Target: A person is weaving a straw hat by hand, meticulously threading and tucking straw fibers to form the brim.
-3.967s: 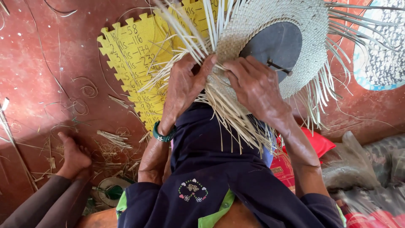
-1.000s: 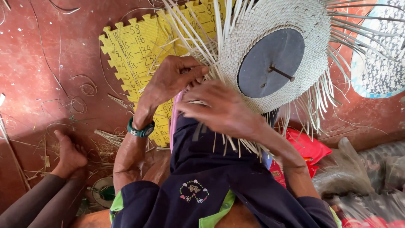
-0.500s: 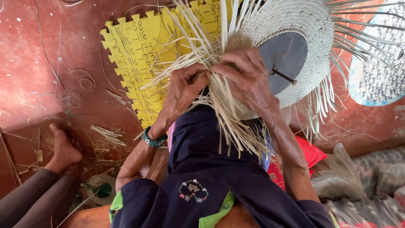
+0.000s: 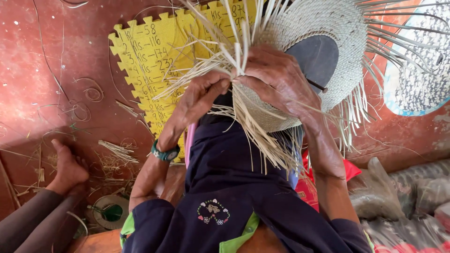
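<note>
As the head camera looked straight down, a half-woven straw hat [image 4: 323,28] sat in the person's lap, raised toward the top of the view, with its round dark form [image 4: 313,55] showing at the crown's centre. Loose pale strands [image 4: 262,136] fanned out from the hat's unfinished edge in every direction, the longest ones pointing down toward the person's body and up past the top of the view.

Both hands met at the hat's near-left edge. The left hand [image 4: 199,96] came in from the lower left, its fingers pinched on a small bunch of strands. The right hand [image 4: 276,77] lay over the woven brim itself, fingers curled and pressing on the weave, touching the left hand's fingertips. The right hand was thus the nearer to the hat's body; the left held only the free strands just beside it. A green bracelet [image 4: 165,153] ringed the left wrist.

Under the hat lay a dark blue garment [image 4: 234,187] across the lap. Beyond it, on the red floor [image 4: 47,70], a yellow foam mat [image 4: 150,51] lay to the left of the hat. Another person's bare foot [image 4: 69,167] rested on the floor at the lower left, well apart from the hands, with straw scraps [image 4: 117,152] scattered near it.
</note>
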